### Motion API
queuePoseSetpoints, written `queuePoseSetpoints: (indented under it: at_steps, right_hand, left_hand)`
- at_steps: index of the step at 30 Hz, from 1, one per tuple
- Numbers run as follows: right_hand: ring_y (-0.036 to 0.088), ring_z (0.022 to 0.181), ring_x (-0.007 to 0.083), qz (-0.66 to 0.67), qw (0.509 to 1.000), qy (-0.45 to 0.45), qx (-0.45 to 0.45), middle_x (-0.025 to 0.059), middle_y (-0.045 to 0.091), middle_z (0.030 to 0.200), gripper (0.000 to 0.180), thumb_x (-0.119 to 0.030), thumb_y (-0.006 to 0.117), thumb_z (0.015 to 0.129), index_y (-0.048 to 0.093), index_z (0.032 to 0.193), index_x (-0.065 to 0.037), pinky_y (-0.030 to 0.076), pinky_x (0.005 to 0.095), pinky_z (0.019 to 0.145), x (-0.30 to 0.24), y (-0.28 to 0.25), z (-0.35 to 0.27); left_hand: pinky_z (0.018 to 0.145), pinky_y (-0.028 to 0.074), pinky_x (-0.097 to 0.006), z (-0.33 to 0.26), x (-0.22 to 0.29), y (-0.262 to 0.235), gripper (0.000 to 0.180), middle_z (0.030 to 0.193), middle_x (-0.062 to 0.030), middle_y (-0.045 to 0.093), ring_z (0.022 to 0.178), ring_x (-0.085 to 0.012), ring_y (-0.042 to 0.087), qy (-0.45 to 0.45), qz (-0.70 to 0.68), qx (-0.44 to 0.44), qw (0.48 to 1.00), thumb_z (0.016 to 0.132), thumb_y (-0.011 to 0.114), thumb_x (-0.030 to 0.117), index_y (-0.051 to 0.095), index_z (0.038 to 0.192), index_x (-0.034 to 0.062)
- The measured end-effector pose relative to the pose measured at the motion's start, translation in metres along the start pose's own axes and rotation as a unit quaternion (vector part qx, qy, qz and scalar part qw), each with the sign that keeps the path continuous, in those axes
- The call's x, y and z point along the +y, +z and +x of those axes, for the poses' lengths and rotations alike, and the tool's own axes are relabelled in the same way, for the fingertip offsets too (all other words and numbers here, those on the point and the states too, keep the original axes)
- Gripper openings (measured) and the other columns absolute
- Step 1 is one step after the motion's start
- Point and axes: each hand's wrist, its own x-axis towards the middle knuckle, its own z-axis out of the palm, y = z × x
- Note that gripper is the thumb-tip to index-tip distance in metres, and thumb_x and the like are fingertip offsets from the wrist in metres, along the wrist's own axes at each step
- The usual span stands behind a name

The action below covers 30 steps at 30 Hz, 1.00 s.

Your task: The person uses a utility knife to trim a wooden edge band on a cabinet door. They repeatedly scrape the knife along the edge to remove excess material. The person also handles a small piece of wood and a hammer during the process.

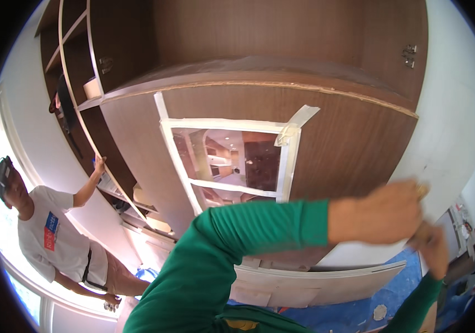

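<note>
Together, left hand [379,215] and right hand [434,248] meet near the edge of the brown panel [354,144], grip too blurred to tell.

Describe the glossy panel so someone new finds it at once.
Start at the big brown cabinet. Below its ledge is the glossy panel. Pale tape edges it, and unlike the plain brown front around it, it shows a bright room.

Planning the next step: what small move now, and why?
Perhaps bring the left hand to the bunched tape at the upper right of the reflective pane and smooth it: it looks crumpled, while that hand and the right hand are off to the right.
</note>
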Motion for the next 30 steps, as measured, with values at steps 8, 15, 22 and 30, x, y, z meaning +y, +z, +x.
queuePoseSetpoints:
  at_steps: [8, 15, 22, 30]
  right_hand:
    - [0.080, 0.076, 0.0299, 0.390, 0.864, 0.274, -0.163, 0.0222, 0.080, 0.108, 0.072, -0.009, 0.092, 0.089, 0.059, 0.150, 0.009, 0.067, 0.0430, 0.063, 0.059, 0.291, -0.158]
    - [0.072, 0.114, 0.0338, 0.191, 0.931, 0.256, -0.179, 0.0181, 0.075, 0.137, 0.054, -0.045, 0.067, 0.111, 0.069, 0.151, -0.008, 0.059, 0.0546, 0.091, 0.133, 0.385, -0.218]
    - [0.075, 0.082, 0.0181, 0.433, 0.781, 0.351, -0.281, 0.0123, 0.080, 0.111, 0.043, -0.025, 0.071, 0.114, 0.070, 0.150, -0.003, 0.060, 0.0373, 0.070, 0.004, 0.367, -0.112]
    - [0.074, 0.092, 0.0188, 0.186, 0.979, -0.064, -0.052, 0.0091, 0.081, 0.103, 0.024, -0.005, 0.081, 0.103, 0.083, 0.126, 0.000, 0.059, 0.0364, 0.081, -0.012, 0.387, -0.073]
  left_hand:
    - [0.085, 0.059, -0.042, -0.317, 0.116, 0.138, 0.038, 0.099, -0.0162, 0.084, 0.095, -0.0281, 0.077, -0.489, -0.500, -0.293, 0.652, 0.100, 0.083, 0.038, 0.085, 0.113, 0.0024]
    - [0.096, 0.057, -0.041, -0.378, 0.179, 0.088, 0.075, 0.134, -0.0169, 0.076, 0.113, -0.0270, 0.070, -0.694, -0.591, -0.079, 0.404, 0.104, 0.084, 0.054, 0.068, 0.149, -0.0042]
    - [0.122, 0.051, -0.043, -0.445, 0.217, 0.033, 0.091, 0.147, -0.0150, 0.072, 0.137, -0.0268, 0.066, -0.704, -0.465, 0.087, 0.530, 0.093, 0.098, 0.036, 0.055, 0.165, 0.0020]
    - [0.114, 0.054, -0.036, -0.397, 0.185, -0.032, 0.090, 0.133, -0.0096, 0.075, 0.128, -0.0208, 0.069, -0.748, -0.463, 0.131, 0.458, 0.083, 0.106, 0.024, 0.057, 0.154, 0.0006]
